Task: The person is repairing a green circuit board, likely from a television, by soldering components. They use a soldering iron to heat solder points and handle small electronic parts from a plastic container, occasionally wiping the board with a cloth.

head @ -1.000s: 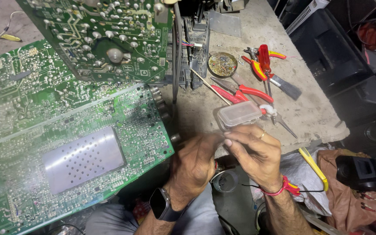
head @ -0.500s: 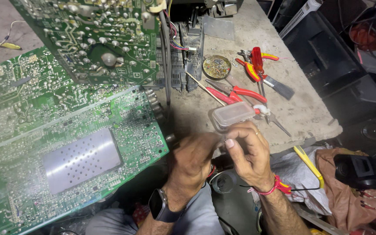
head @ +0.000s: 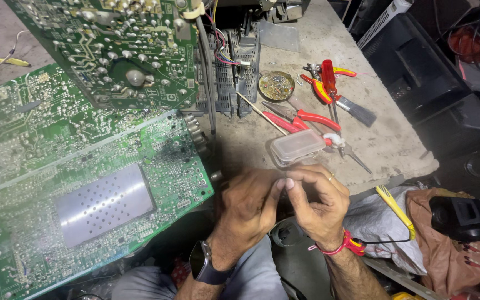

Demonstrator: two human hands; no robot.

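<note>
My left hand [head: 249, 214], with a dark smartwatch on its wrist, and my right hand [head: 320, 203], with a ring and a red thread bracelet, meet at the fingertips just off the table's front edge. Both hands are pinched shut where they touch. Anything held between the fingers is too small to see. A small clear plastic box [head: 297, 147] lies on the table just beyond my fingers. A large green circuit board [head: 84, 183] with a metal shield lies to the left of my left hand.
A second green circuit board [head: 112, 50] leans upright at the back left. Red-handled pliers [head: 306, 118], red-and-yellow cutters [head: 329, 83], a small brush [head: 356, 111] and a round tin of bits [head: 276, 85] lie behind the box. A yellow-handled tool [head: 395, 208] rests on cloth at right.
My fingertips have drawn closer together at the table's edge. Both hands stay in about the same place, and the view has shifted slightly.
</note>
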